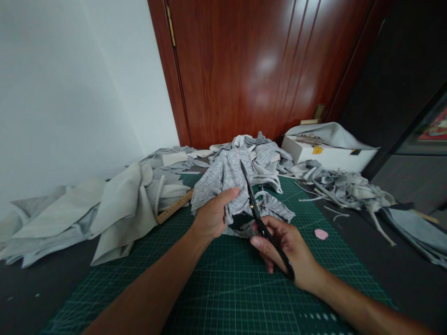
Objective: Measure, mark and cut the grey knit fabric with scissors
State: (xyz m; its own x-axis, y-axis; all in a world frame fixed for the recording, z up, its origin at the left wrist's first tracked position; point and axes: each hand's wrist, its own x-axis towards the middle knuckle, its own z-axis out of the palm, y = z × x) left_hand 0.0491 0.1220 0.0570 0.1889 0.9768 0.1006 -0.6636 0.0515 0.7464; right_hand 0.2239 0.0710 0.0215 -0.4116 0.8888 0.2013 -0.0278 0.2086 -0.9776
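Note:
A heather-grey knit fabric piece (223, 174) is pinched in my left hand (213, 216), with the thumb on top and the other fingers mostly hidden beneath. Black scissors (256, 211) are gripped in my right hand (282, 249), their blades pointing up and away along the fabric's right side. I cannot tell whether the blades are cutting cloth. Another part of grey cloth (275, 207) hangs or lies just behind the scissors. Under both hands spreads a green cutting mat (223, 288) with grid lines.
Layered pale fabric pieces (118, 202) and a wooden ruler (174, 206) lie at left. More grey cloth (268, 151) is heaped at the back. To the right are a pink chalk piece (321, 234), tangled fabric strips (349, 186) and a white box (324, 156). A wooden door (237, 70) stands behind.

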